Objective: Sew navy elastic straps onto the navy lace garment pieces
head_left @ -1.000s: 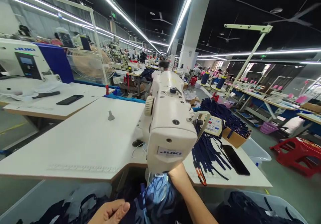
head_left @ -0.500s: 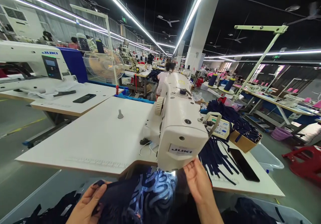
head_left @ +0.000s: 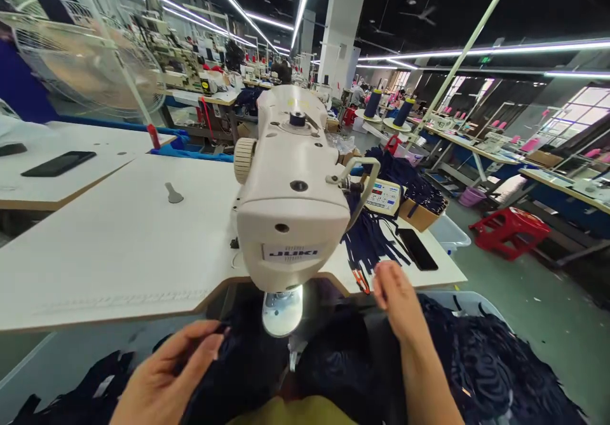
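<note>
My left hand (head_left: pixel 164 377) is at the bottom left, its fingers pinched on the edge of a dark navy fabric piece (head_left: pixel 243 368) that lies below the head of a cream JUKI sewing machine (head_left: pixel 290 202). My right hand (head_left: pixel 395 298) hovers to the right of the machine's lit needle area (head_left: pixel 282 310), fingers curled and slightly blurred, near orange-handled snips (head_left: pixel 359 280) on the table edge. Whether it holds anything cannot be made out.
A white table (head_left: pixel 119 247) carries the machine, a control panel (head_left: pixel 384 196), navy strips (head_left: pixel 372 241), a black phone (head_left: pixel 418 249) and a cardboard box (head_left: pixel 419 212). A bin of navy pieces (head_left: pixel 486 361) sits at right. A fan (head_left: pixel 81 63) and another table stand left; a red stool (head_left: pixel 509 228) is at right.
The view has tipped downward and closer to the machine. The patterned blue fabric is no longer lit under the needle; my right hand moved right, away from the machine head, and my left keeps its pinch.
</note>
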{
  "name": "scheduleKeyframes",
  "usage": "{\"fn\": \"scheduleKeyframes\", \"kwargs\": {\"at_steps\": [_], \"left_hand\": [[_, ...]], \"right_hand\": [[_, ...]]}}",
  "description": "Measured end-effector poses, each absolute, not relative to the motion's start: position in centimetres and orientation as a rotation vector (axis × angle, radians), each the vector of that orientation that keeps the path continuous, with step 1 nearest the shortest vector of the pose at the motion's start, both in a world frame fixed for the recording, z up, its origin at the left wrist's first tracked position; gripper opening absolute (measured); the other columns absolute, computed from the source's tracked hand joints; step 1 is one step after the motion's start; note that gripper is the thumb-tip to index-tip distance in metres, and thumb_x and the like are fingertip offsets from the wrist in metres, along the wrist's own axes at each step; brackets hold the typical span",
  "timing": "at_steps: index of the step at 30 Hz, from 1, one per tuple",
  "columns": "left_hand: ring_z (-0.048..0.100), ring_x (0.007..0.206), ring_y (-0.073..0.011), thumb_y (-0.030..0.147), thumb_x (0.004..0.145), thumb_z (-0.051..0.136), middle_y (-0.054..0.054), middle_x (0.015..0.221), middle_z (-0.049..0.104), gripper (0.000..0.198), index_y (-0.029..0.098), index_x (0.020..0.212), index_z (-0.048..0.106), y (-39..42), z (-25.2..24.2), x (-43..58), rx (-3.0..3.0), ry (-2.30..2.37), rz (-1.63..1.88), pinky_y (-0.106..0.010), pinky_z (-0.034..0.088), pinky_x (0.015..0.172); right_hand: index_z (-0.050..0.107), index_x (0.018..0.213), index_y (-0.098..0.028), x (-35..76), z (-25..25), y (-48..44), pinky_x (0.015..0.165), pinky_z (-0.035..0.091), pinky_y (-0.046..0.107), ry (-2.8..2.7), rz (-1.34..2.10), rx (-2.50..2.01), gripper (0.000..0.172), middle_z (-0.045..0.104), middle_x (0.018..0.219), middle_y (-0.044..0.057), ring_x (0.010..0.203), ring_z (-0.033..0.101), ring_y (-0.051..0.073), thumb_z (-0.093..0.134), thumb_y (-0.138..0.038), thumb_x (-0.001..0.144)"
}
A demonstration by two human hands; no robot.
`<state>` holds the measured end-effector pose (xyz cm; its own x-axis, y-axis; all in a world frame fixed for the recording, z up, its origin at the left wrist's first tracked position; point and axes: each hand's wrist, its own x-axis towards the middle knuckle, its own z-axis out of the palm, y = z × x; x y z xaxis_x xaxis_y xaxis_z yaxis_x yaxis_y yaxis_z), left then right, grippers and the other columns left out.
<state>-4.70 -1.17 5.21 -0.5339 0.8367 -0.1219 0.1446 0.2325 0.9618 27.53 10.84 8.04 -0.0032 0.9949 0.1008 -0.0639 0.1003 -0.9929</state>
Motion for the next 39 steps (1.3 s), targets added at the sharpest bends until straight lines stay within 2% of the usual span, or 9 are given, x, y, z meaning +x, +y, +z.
{"fn": "scheduleKeyframes", "kwargs": {"at_steps": [3, 7, 15, 22, 26, 29, 31, 35, 39], "left_hand": [[0.066, 0.076, -0.0191, 0.056, 0.067, 0.067, -0.001, 0.081, 0.072, 0.037, 0.023, 0.084, 0.069, -0.1, 6.5, 0.1, 1.302, 1.657, 1.093, -0.022, 0.054, 0.07], [0.066, 0.083, -0.0169, 0.049, 0.079, 0.057, 0.0, 0.09, 0.071, 0.032, 0.025, 0.098, 0.065, 0.8, 6.5, 2.7, 1.453, 1.509, 1.021, -0.02, 0.051, 0.075], [0.057, 0.066, -0.0144, 0.056, 0.079, 0.053, 0.001, 0.07, 0.063, 0.041, 0.021, 0.097, 0.063, 1.1, 6.3, 2.1, 1.391, 1.573, 0.842, -0.021, 0.046, 0.062], [0.052, 0.062, -0.0112, 0.047, 0.085, 0.047, 0.003, 0.066, 0.057, 0.03, 0.021, 0.079, 0.06, 0.7, 5.8, 2.7, 1.5, 1.532, 0.975, -0.017, 0.042, 0.059], [0.055, 0.059, -0.0082, 0.034, 0.092, 0.041, 0.004, 0.066, 0.06, 0.023, 0.021, 0.083, 0.057, 0.2, 5.5, 2.7, 1.82, 1.568, 1.013, -0.014, 0.041, 0.056], [0.057, 0.055, -0.0077, 0.024, 0.093, 0.039, 0.003, 0.066, 0.061, 0.021, 0.022, 0.084, 0.057, -0.2, 5.3, 2.2, 2.247, 1.571, 0.993, -0.015, 0.039, 0.051], [0.057, 0.053, -0.01, 0.024, 0.091, 0.041, 0.002, 0.065, 0.062, 0.017, 0.023, 0.09, 0.058, -0.3, 5.0, 2.1, 2.386, 1.535, 1.009, -0.018, 0.038, 0.049], [0.055, 0.049, -0.0124, 0.022, 0.086, 0.043, 0.0, 0.061, 0.061, 0.013, 0.022, 0.081, 0.055, -0.2, 4.2, 2.5, 2.449, 1.511, 1.031, -0.022, 0.035, 0.044], [0.056, 0.047, -0.0095, 0.012, 0.082, 0.04, 0.002, 0.059, 0.059, 0.015, 0.022, 0.072, 0.046, -0.2, 4.4, 3.1, 2.361, 1.53, 0.999, -0.019, 0.035, 0.044]], "right_hand": [[0.066, 0.086, -0.019, 22.8, 8.5, 7.7, 0.051, 0.043, 0.018, -1.797, 1.272, -1.108, 0.016, 0.061, 0.076, -0.001, 0.06, 0.057, 0.009, 0.057, -0.032, 0.089], [0.065, 0.097, -0.023, 20.4, 8.9, 5.6, 0.069, 0.045, 0.02, -2.071, 1.211, -1.047, 0.011, 0.063, 0.079, -0.004, 0.07, 0.06, 0.01, 0.058, -0.027, 0.09], [0.064, 0.098, -0.023, 20.8, 9.2, 5.6, 0.069, 0.045, 0.018, -2.076, 1.198, -1.069, 0.013, 0.066, 0.082, -0.003, 0.073, 0.063, 0.011, 0.058, -0.031, 0.09], [0.066, 0.09, -0.022, 20.2, 7.4, 5.0, 0.069, 0.047, 0.019, -2.038, 1.151, -1.026, 0.015, 0.069, 0.083, 0.0, 0.074, 0.066, 0.013, 0.059, -0.035, 0.089], [0.062, 0.08, -0.019, 20.0, 6.1, 4.8, 0.057, 0.045, 0.019, -2.045, 1.278, -0.978, 0.03, 0.066, 0.064, 0.0, 0.056, 0.061, 0.011, 0.052, -0.044, 0.091], [0.054, 0.09, -0.018, 19.9, 5.1, 5.0, 0.039, 0.035, 0.017, -1.917, 1.629, -0.972, 0.043, 0.067, 0.064, 0.002, 0.042, 0.053, 0.009, 0.043, -0.06, 0.09], [0.05, 0.095, -0.019, 19.9, 4.7, 5.1, 0.036, 0.033, 0.016, -1.862, 1.763, -0.978, 0.05, 0.068, 0.067, 0.003, 0.043, 0.057, 0.01, 0.042, -0.067, 0.086], [0.055, 0.085, -0.021, 20.1, 4.3, 5.2, 0.048, 0.044, 0.019, -2.068, 1.529, -1.031, 0.041, 0.068, 0.064, 0.002, 0.053, 0.065, 0.014, 0.043, -0.06, 0.089], [0.054, 0.085, -0.024, 20.0, 4.1, 5.1, 0.051, 0.045, 0.02, -2.126, 1.276, -1.122, 0.033, 0.064, 0.058, -0.001, 0.051, 0.064, 0.015, 0.043, -0.054, 0.09]]}}
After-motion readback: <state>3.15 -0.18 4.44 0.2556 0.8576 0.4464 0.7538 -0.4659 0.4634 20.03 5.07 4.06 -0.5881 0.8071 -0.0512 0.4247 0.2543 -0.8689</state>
